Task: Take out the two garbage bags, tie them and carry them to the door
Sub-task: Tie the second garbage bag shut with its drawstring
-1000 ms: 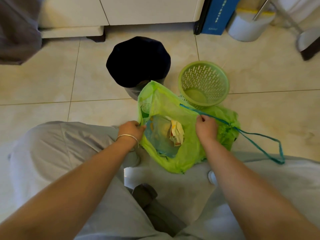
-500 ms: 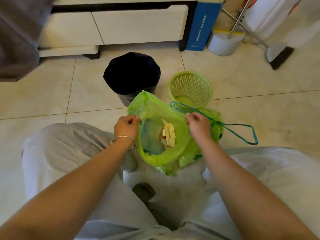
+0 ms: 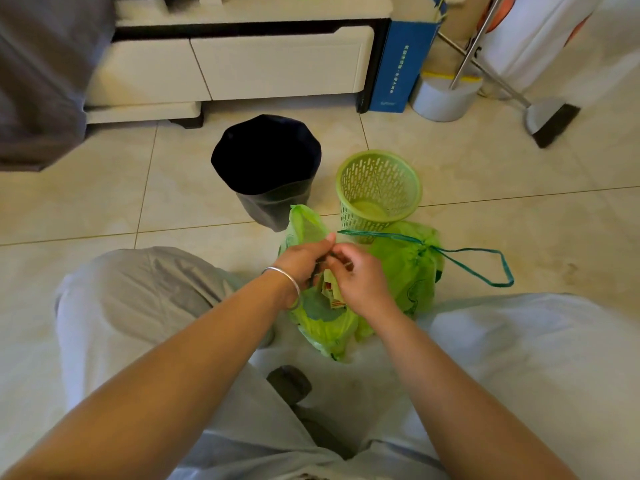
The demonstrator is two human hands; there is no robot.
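Note:
A green garbage bag [image 3: 322, 327] with paper trash inside sits on the tiled floor between my knees. My left hand [image 3: 303, 259], with a silver bangle on the wrist, and my right hand [image 3: 360, 278] meet over its mouth, both pinching the bag's rim together. A teal drawstring [image 3: 478, 268] runs from the hands past the bunched right side of the bag [image 3: 408, 268] and loops out on the floor. Behind stands a black-lined bin [image 3: 266, 168] and an empty green mesh basket [image 3: 379, 188].
A white cabinet [image 3: 277, 64] runs along the back, with a blue box [image 3: 398, 64], a white tub [image 3: 446, 98] and a broom [image 3: 550, 123] at the right. Grey fabric [image 3: 45, 81] hangs at far left. A dark slipper [image 3: 289, 382] lies near my knees.
My hands, which held the bag mouth wide apart, have come together at the centre, closing the opening. The camera view has tilted up, showing more of the cabinet.

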